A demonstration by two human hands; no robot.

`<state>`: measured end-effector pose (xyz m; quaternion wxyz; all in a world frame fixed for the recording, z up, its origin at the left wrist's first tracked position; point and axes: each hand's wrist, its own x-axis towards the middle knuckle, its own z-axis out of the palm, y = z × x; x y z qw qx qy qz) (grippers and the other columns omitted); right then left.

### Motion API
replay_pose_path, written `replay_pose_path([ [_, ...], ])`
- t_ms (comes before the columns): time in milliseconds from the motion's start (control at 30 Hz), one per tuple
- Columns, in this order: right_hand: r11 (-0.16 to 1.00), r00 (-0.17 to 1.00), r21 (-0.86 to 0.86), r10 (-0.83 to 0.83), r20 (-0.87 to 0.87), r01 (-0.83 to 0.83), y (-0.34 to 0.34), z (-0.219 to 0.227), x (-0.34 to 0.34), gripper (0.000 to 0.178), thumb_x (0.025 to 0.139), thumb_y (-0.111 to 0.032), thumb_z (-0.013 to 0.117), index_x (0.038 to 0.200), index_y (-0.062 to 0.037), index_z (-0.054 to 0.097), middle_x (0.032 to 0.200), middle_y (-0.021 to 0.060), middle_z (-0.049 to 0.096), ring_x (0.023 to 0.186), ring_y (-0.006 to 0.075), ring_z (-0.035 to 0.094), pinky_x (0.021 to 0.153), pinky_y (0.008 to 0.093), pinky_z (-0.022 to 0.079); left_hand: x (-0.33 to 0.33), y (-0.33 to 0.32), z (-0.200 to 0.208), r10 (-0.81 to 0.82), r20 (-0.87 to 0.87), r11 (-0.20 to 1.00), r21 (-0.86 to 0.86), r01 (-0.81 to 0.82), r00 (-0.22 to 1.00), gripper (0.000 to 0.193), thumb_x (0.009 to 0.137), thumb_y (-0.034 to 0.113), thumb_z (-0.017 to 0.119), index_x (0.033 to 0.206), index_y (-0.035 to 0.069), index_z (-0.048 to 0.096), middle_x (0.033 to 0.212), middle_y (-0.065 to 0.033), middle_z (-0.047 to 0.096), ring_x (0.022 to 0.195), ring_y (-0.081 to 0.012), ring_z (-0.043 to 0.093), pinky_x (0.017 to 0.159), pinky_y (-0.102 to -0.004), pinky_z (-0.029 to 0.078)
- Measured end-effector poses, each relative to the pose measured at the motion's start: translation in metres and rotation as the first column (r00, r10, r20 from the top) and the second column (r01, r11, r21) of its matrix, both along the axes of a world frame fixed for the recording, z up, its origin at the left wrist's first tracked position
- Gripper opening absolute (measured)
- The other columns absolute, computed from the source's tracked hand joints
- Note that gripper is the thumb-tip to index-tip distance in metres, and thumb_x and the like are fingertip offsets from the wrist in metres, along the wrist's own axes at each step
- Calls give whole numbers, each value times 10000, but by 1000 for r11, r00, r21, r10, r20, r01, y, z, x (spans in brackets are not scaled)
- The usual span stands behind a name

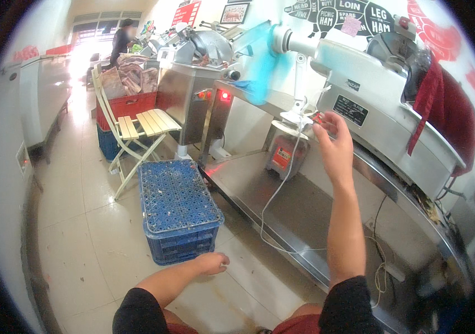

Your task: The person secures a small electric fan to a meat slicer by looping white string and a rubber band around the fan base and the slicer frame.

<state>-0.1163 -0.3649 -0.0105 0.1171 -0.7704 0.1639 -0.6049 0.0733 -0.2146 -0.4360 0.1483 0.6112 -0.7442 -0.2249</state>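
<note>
My right hand (335, 133) reaches out beside the white base (296, 117) of a small electric fan. Its thumb and fingers are curved and apart, with no held object visible between them; a small red part shows just behind the fingertips. Above, the fan's blue blades (262, 61) are smeared, and its white motor housing (290, 42) sits on a thin upright stand (300, 80). Low in front of me, my left hand (213, 263) hangs by the near corner of an upturned blue plastic crate (179, 195). Its fingers are loosely curled, and nothing shows in them.
A large meat slicer (354, 78) stands on a steel table (248, 183) at the right; a white cord (265, 217) droops across it. Beyond the crate are a folding chair (142, 127), a red crate (131, 108) of meat and another slicer (204, 50). A person (120, 42) stands far back.
</note>
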Motion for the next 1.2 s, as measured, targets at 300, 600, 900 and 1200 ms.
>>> replay_pose_path([
  [300,980,972,-34,201,125,-198,41,-15,5,347,903,-181,686,1176,10,591,1078,101,633,1003,172,599,819,313,509,10,1,-24,5,6,998,62,-5,1000,345,895,258,597,1170,56,645,1155,-162,664,1016,-357,650,896,-444,513],
  [600,976,985,-149,-146,96,159,-35,129,37,853,806,-477,745,1364,69,403,1277,264,533,1115,342,578,952,417,463,-1,-11,-24,1,-32,998,55,1,999,316,872,248,588,1104,51,674,1109,-175,681,1047,-348,642,913,-436,507],
  [900,959,955,-64,-280,-95,275,-80,190,83,1207,645,-603,828,1477,46,242,1353,295,487,1282,419,489,1049,437,427,0,-19,-54,-123,-107,991,-65,117,987,284,836,227,593,1036,45,679,976,-187,700,929,-374,661,826,-446,520],
  [1200,954,973,250,-116,-201,166,-74,198,106,824,773,-447,805,1403,-61,441,1213,163,611,1017,245,634,781,396,563,4,-11,-75,-118,-167,993,-36,113,979,257,833,247,606,997,70,694,925,-168,703,876,-357,663,783,-453,517],
])
